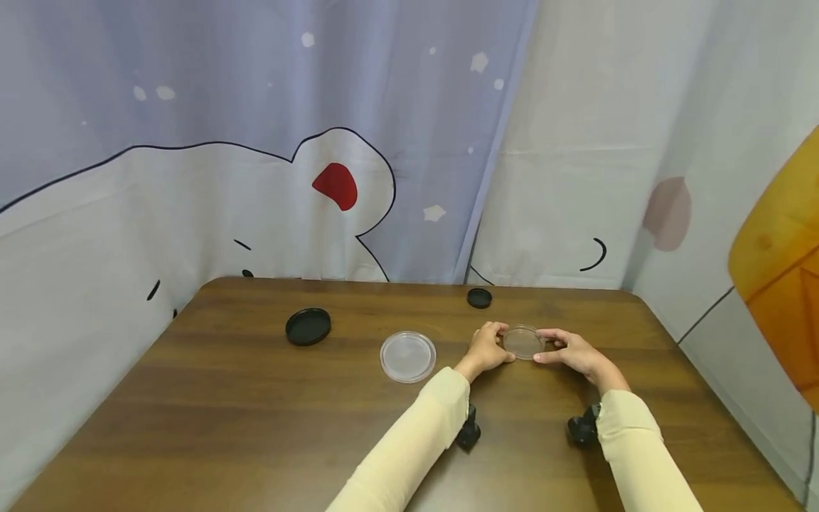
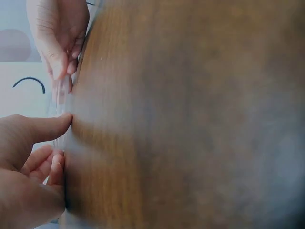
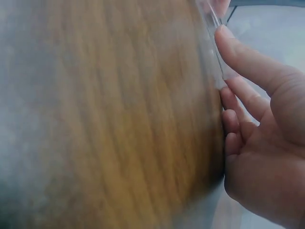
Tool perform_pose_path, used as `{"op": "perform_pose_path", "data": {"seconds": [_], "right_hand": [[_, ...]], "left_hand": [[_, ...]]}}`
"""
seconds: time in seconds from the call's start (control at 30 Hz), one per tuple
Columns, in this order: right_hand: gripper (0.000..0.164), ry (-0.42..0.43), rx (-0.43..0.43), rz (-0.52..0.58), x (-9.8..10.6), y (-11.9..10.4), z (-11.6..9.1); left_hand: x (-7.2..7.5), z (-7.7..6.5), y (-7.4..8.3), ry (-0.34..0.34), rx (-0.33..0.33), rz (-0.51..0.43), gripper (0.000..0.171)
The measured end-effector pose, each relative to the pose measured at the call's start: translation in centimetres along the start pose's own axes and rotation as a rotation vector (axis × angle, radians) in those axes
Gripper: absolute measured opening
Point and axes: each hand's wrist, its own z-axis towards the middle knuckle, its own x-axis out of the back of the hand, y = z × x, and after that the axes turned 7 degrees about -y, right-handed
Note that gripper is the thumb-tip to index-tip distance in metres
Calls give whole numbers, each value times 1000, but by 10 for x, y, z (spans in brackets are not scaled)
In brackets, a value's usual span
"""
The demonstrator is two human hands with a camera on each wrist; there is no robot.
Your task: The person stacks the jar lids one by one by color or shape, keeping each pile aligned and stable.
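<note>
A small clear round dish [image 1: 524, 343], like a petri dish, is at the right side of the table, between the two hands. My left hand [image 1: 486, 347] grips its left rim with thumb and fingers. On the opposite rim, the right hand [image 1: 574, 353] pinches it the same way. Seen edge-on in the right wrist view, the dish [image 3: 213, 47] shows thin transparent walls beside the thumb. The left wrist view has both hands meeting its edge, low at the tabletop; whether it touches the wood is hard to tell.
A larger clear round dish [image 1: 408, 357] lies left of the hands. Farther left is a black round lid-like piece [image 1: 308, 327], and a smaller black one [image 1: 479, 298] lies near the back edge. Behind the brown wooden table [image 1: 256, 419] hangs a printed curtain [image 1: 422, 107].
</note>
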Motion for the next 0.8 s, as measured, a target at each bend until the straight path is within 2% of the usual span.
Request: {"op": "perform_pose_path", "data": {"seconds": [0.07, 0.13, 0.23, 0.37, 0.53, 0.7, 0.8], "right_hand": [[72, 5, -2, 16, 1, -3, -1], [72, 11, 21, 33, 1, -6, 1], [72, 26, 61, 100, -1, -12, 6], [72, 25, 103, 214, -9, -20, 9], [73, 16, 151, 284, -14, -32, 7], [71, -5, 224, 331, -14, -47, 4], [70, -33, 261, 360, -18, -59, 3]], "left_hand": [[1, 1, 1, 5, -4, 5, 56], [2, 3, 1, 10, 5, -31, 56], [8, 4, 0, 18, 32, -141, 57], [19, -4, -5, 26, 74, -327, 59], [32, -14, -7, 14, 78, -481, 58], [50, -21, 2, 39, 42, -541, 58], [65, -29, 6, 53, 35, -547, 59]]}}
